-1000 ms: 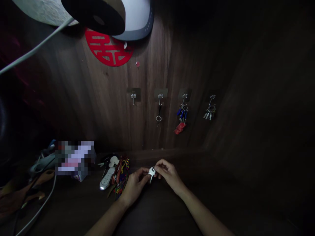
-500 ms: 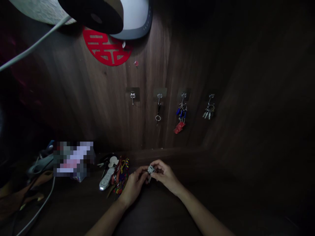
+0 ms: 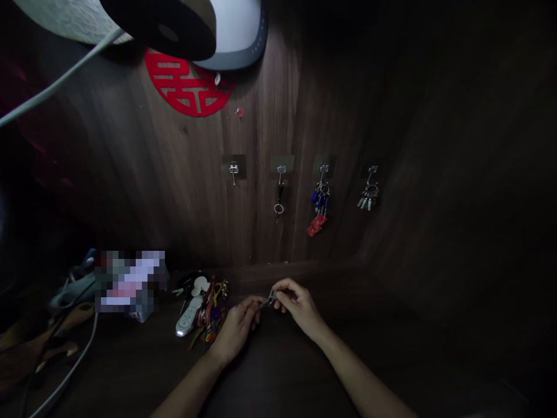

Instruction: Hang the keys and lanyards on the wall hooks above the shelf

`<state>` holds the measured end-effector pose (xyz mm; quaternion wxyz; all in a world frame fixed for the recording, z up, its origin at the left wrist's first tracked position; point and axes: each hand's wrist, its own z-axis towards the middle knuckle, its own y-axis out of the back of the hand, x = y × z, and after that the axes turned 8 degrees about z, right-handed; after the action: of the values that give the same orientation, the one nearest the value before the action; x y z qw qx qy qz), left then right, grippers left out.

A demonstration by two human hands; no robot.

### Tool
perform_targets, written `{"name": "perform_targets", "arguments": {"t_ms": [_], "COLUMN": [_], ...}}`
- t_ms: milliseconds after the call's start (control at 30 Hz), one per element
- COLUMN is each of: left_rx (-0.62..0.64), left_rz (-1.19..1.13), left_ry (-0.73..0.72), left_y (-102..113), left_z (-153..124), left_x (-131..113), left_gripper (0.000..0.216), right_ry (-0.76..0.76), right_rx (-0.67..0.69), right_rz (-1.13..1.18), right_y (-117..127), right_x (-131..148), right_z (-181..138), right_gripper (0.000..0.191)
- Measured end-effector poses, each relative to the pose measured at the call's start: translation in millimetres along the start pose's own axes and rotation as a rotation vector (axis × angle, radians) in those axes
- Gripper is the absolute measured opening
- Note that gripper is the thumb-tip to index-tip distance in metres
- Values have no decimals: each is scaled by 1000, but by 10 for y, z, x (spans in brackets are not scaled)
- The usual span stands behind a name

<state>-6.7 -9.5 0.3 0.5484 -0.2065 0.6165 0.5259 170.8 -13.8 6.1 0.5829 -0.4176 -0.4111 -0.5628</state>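
Note:
Both my hands meet over a dark wooden shelf in dim light. My left hand (image 3: 237, 328) and my right hand (image 3: 298, 307) pinch a small metal key (image 3: 270, 298) between their fingertips. On the wooden back wall above hang four stick-on hooks. The left hook (image 3: 234, 169) is bare. The second hook (image 3: 281, 170) carries a black strap with a ring (image 3: 278, 207). A key bunch with blue heads and a red tag (image 3: 319, 206) hangs on the third, and a silver key bunch (image 3: 368, 197) on the fourth.
Left of my hands lie a white remote (image 3: 188, 317), colourful lanyards (image 3: 214, 310) and a blurred-out item (image 3: 129, 283). Cables and tools (image 3: 65, 290) fill the far left. A red paper cut-out (image 3: 187, 87) and a white device (image 3: 237, 32) are high on the wall.
The key, seen bright and flat between my fingers a second ago, has turned edge-on and looks darker. My hands have stayed in the same spot, shifting only slightly.

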Motion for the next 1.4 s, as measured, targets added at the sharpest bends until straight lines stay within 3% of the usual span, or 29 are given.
{"name": "perform_targets", "arguments": {"t_ms": [567,767,1033,1400], "left_rx": [4,-9,-8,13], "left_rz": [-89,-127,-122,-77], "left_ry": [-5,1,31,49], "left_y": [13,13,5,-24], "left_z": [25,28,28,27], "left_x": [4,-23,-37,-20], "left_gripper": [46,47,46,49], "right_ry": [-1,148,29,64], "right_rx": [86,25,-88,-286], "right_rz": [63,-115,-54,67], "right_y": [-40,27,64,183], "right_x": [-74,5,19,17], "right_z": [-34,-8,9,48], "right_gripper": [13,14,25,27]}}
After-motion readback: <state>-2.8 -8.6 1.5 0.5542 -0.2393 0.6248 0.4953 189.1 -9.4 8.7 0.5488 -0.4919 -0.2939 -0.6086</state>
